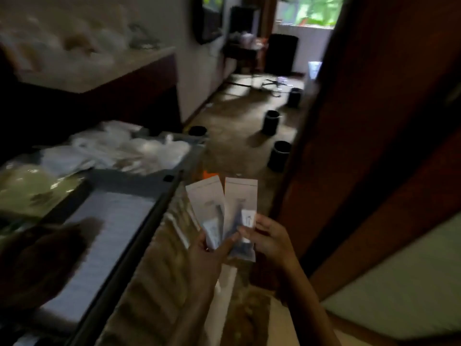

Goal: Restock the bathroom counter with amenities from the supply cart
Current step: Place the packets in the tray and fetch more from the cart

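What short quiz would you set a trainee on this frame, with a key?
1. True or false: the left hand and the right hand both hold the packets.
2. How many packets are fanned out? A one, B two, C five.
3. Fill in: the supply cart stands on the person's ___ side.
Key: 1 true; 2 B; 3 left.
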`<move>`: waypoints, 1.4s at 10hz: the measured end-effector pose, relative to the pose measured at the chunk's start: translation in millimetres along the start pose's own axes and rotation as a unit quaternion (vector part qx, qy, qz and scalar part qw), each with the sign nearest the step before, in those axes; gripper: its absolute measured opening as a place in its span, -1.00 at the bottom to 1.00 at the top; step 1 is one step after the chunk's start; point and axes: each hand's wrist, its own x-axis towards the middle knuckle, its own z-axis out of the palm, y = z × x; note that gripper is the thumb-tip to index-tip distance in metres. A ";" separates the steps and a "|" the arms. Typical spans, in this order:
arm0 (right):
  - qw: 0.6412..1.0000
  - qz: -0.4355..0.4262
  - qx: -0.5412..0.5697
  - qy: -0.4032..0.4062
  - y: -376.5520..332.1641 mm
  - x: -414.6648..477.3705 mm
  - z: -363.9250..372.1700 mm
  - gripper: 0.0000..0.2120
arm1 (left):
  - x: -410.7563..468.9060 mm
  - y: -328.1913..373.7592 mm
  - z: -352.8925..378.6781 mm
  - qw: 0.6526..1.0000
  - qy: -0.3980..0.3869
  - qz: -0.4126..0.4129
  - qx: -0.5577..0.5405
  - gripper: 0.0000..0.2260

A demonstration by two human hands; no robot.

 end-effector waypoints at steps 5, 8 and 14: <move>0.926 -0.023 0.099 0.363 12.2 -104.4 -190.8 -0.86 | -10.1 -25.6 204.7 0.936 -0.310 -0.153 0.064 -0.44; 0.806 -0.054 0.171 0.564 12.9 -133.5 -224.8 -0.78 | -21.4 -23.3 286.1 0.892 -0.441 -0.088 0.041 -0.78; 0.642 -0.034 0.133 0.755 60.9 -200.9 -268.7 -0.48 | -40.6 -82.3 395.0 0.745 -0.648 -0.111 0.114 -0.74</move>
